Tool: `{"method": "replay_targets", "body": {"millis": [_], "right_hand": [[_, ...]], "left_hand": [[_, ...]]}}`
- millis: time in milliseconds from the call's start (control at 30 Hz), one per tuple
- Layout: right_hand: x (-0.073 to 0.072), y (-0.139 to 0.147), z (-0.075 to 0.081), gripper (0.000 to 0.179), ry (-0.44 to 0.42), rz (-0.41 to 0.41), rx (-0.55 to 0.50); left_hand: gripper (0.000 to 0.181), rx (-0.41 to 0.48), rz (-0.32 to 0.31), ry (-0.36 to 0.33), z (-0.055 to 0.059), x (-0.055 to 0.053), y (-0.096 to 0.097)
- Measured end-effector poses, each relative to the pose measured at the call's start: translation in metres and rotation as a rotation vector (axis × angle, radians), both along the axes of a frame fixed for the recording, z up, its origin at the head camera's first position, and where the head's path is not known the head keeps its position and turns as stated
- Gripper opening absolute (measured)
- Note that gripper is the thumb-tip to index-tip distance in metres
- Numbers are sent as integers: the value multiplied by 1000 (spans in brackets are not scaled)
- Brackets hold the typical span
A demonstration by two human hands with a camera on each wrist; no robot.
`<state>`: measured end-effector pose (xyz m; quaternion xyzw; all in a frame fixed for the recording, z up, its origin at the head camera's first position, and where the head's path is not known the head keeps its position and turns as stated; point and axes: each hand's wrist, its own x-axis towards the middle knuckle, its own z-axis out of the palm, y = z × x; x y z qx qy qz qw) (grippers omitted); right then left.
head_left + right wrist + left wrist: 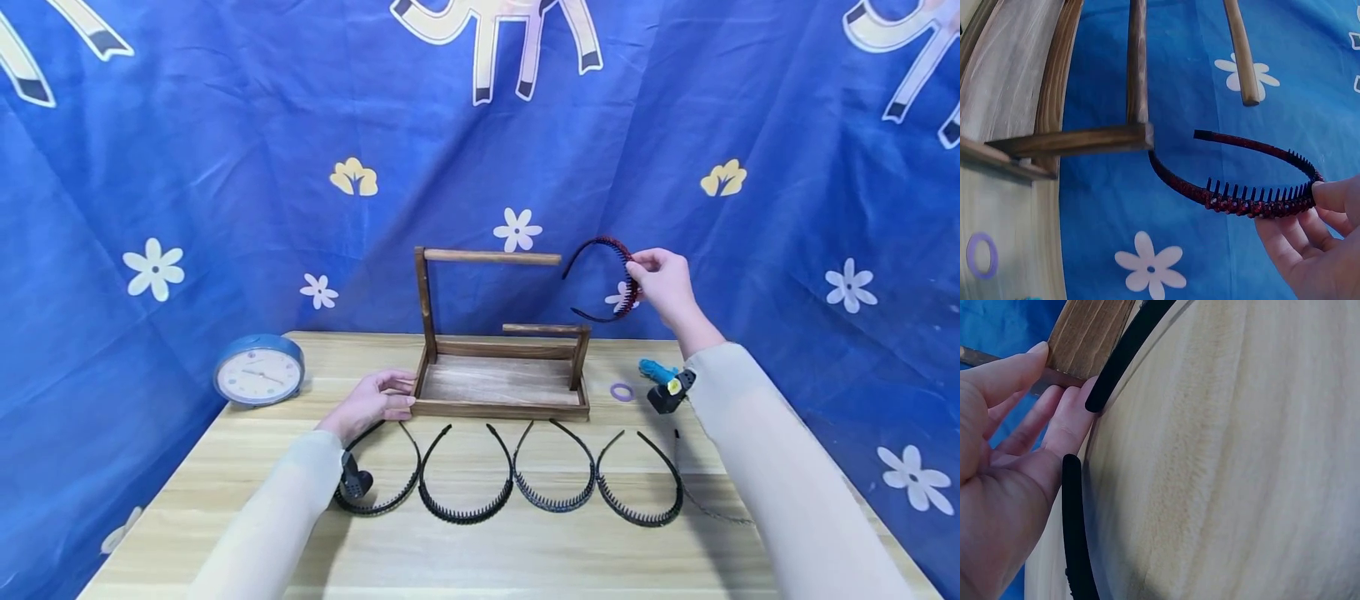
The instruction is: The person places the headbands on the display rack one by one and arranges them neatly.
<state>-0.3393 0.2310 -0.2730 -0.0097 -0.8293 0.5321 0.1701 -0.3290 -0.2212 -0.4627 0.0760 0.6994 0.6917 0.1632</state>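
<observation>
My right hand point(666, 283) pinches a dark red toothed headband point(628, 287) between thumb and fingers, raised at the right of a wooden stand point(501, 409). In the right wrist view the headband point(1254, 206) is held by its toothed middle, its two ends pointing at the stand's bars point(1138, 62). The upper bar's free end is close to one tip of the headband. My left hand point(371, 404) grips the stand's left front corner, thumb and fingers on either side of the wood point(1088, 340). Black headband ends point(1075, 525) lie beneath that wrist.
Along the table front lie several headbands, including a black one point(465, 518) and a greyish one point(555, 504); another thin one point(712, 512) is partly behind the right sleeve. A blue clock point(260, 375) sits left. A purple ring point(622, 392) and a blue item point(657, 372) lie right.
</observation>
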Motion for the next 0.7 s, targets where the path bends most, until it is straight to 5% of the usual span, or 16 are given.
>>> {"method": "replay_targets", "body": {"millis": [700], "right_hand": [[-24, -54, 5, 29, -139, 26, -333]], "left_hand": [[55, -6, -14, 29, 3, 6, 0]]}}
